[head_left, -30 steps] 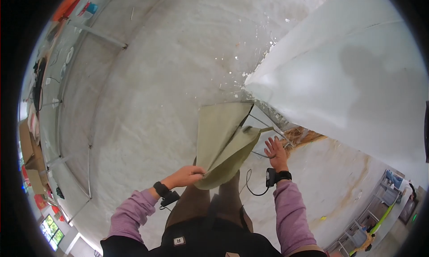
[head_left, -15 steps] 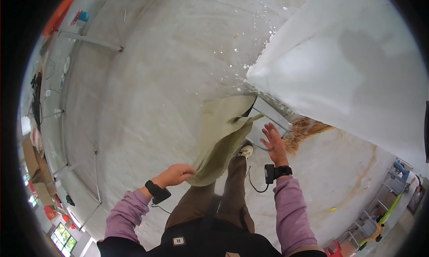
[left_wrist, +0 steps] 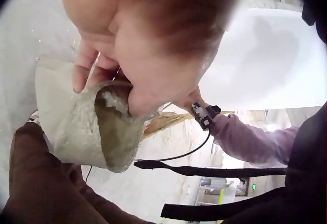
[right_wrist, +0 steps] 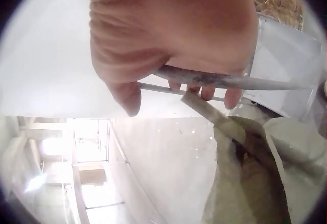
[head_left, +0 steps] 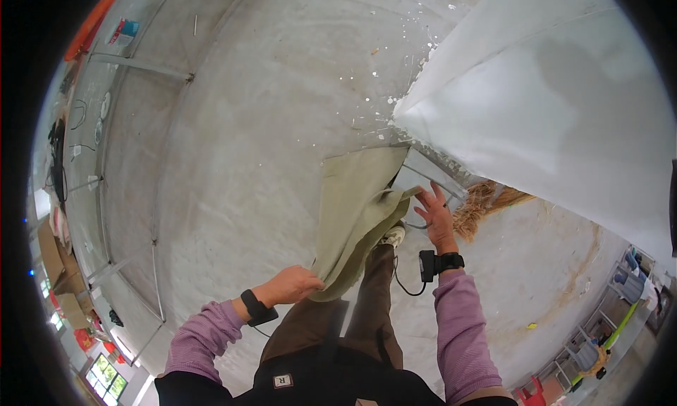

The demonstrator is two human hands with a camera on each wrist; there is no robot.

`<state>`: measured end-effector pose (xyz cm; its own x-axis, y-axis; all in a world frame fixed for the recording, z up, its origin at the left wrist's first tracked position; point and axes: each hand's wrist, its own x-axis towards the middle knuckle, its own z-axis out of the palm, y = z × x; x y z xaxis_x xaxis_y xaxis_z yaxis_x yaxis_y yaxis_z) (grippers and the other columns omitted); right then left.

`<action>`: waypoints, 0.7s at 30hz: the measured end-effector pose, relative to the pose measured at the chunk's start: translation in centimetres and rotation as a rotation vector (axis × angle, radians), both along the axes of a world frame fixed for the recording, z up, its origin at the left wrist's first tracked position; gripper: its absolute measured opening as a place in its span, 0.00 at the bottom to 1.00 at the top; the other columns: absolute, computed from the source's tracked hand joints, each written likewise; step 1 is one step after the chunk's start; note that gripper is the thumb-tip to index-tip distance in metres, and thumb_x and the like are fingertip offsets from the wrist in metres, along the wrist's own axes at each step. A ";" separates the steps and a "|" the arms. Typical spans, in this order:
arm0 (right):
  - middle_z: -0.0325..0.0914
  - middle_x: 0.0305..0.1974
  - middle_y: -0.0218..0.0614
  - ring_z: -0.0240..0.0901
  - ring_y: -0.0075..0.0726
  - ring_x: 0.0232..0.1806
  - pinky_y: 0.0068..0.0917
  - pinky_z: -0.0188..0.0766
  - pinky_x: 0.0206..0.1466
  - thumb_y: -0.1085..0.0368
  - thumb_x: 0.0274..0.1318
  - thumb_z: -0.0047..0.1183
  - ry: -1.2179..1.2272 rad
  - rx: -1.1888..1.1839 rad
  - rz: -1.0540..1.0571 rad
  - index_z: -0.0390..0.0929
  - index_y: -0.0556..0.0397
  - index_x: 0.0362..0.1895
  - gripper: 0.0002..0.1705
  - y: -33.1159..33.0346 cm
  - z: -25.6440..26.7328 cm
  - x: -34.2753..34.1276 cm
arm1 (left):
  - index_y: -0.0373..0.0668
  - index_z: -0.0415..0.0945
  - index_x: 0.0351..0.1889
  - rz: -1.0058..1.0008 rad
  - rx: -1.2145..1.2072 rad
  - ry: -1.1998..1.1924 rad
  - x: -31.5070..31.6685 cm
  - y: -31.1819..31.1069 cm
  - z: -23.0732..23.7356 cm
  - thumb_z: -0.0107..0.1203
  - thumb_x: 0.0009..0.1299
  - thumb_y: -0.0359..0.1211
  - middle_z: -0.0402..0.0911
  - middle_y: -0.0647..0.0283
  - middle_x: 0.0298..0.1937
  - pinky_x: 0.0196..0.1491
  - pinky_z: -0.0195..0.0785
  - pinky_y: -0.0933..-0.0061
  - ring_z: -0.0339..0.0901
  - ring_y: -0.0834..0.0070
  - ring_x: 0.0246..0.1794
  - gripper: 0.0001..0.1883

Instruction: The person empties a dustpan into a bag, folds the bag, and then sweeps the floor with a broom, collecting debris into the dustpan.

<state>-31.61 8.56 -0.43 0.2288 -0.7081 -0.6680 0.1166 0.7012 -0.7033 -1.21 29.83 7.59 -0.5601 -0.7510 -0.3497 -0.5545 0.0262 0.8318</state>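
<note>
A green cloth (head_left: 360, 194) hangs in folds over the floor, its lower edge pinched by my left hand (head_left: 290, 285). Seen from the left wrist, the thumb and fingers of the left hand (left_wrist: 148, 45) grip the rim of the cloth (left_wrist: 66, 116), which bulges into a hollow fold. My right hand (head_left: 438, 221) is at the cloth's upper right corner, thumb and fingers apart. In the right wrist view, a narrow end of cloth (right_wrist: 202, 106) meets the fingertips of the right hand (right_wrist: 173, 35); a grey metal rod (right_wrist: 230, 81) crosses below the palm.
A metal dustpan (head_left: 431, 167) and a straw broom (head_left: 476, 210) lie beyond the right hand, beside a large white sheeted surface (head_left: 536, 131). A shoe (head_left: 395, 235) stands by the cloth. Metal frame bars (head_left: 141, 65) run along the left; cardboard (head_left: 60, 258) lies farther off.
My right hand has moved up and left to the cloth's corner, its fingers bending a little. The left hand keeps its grip, having shifted left and then back right.
</note>
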 end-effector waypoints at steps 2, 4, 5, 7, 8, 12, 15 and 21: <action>0.70 0.50 0.42 0.66 0.35 0.52 0.31 0.59 0.53 0.52 0.57 0.42 -0.027 0.041 0.034 0.50 0.53 0.63 0.34 -0.1 0.6 0.6 | 0.48 0.74 0.37 0.123 0.130 0.061 0.1 0.2 -0.1 0.51 0.59 0.30 0.75 0.62 0.28 0.34 0.65 0.68 0.73 0.66 0.29 0.08; 0.75 0.42 0.41 0.70 0.33 0.44 0.26 0.62 0.49 0.51 0.56 0.42 -0.116 0.128 0.072 0.52 0.54 0.62 0.34 -0.2 1.1 0.9 | 0.45 0.76 0.39 0.367 0.383 0.193 -0.3 -0.7 0.6 0.50 0.60 0.31 0.78 0.62 0.33 0.38 0.66 0.72 0.74 0.72 0.32 0.10; 0.77 0.38 0.40 0.73 0.31 0.40 0.24 0.63 0.47 0.50 0.56 0.42 -0.160 0.170 0.090 0.52 0.55 0.62 0.34 -0.2 1.4 1.0 | 0.42 0.76 0.40 0.484 0.488 0.244 -0.4 -1.2 1.0 0.50 0.61 0.30 0.78 0.63 0.34 0.39 0.66 0.75 0.74 0.76 0.33 0.10; 0.77 0.38 0.41 0.73 0.30 0.39 0.23 0.65 0.43 0.49 0.56 0.42 -0.109 0.162 0.175 0.53 0.55 0.62 0.34 0.1 1.3 1.2 | 0.38 0.75 0.41 0.717 0.695 0.348 -0.3 -2.7 1.5 0.50 0.62 0.30 0.78 0.65 0.36 0.41 0.65 0.79 0.72 0.83 0.34 0.11; 0.77 0.38 0.42 0.73 0.30 0.38 0.22 0.66 0.41 0.49 0.55 0.42 -0.082 0.156 0.219 0.54 0.55 0.61 0.34 0.3 1.4 1.3 | 0.37 0.75 0.41 0.761 0.673 0.380 -0.4 -3.4 1.8 0.50 0.63 0.30 0.78 0.67 0.36 0.40 0.64 0.80 0.71 0.84 0.34 0.11; 0.76 0.36 0.39 0.72 0.28 0.35 0.22 0.67 0.35 0.50 0.54 0.45 0.038 0.153 0.167 0.59 0.55 0.58 0.31 1.1 0.7 1.3 | 0.35 0.74 0.42 0.845 0.618 0.478 -1.1 -5.8 2.9 0.49 0.64 0.30 0.76 0.70 0.34 0.39 0.64 0.82 0.69 0.85 0.34 0.11; 0.74 0.39 0.38 0.71 0.28 0.36 0.25 0.66 0.35 0.51 0.53 0.47 0.269 0.054 0.005 0.65 0.54 0.53 0.27 1.3 -0.8 1.1 | 0.35 0.74 0.42 0.817 0.617 0.483 -1.6 -5.9 2.8 0.49 0.64 0.30 0.75 0.71 0.33 0.38 0.63 0.82 0.69 0.86 0.34 0.11; 0.72 0.46 0.31 0.67 0.29 0.45 0.29 0.64 0.41 0.53 0.52 0.47 0.483 -0.028 0.132 0.72 0.51 0.49 0.23 0.5 -0.8 -0.6 | 0.36 0.74 0.40 0.709 0.662 0.497 -2.5 -5.4 3.2 0.49 0.64 0.28 0.74 0.72 0.32 0.38 0.63 0.82 0.68 0.87 0.33 0.09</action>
<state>-32.23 9.09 -1.20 -0.0124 -0.7133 -0.7007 -0.3155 0.6678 -0.6742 -3.73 24.40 10.83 -0.2642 -0.7049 -0.6582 0.1353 -0.7029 0.6983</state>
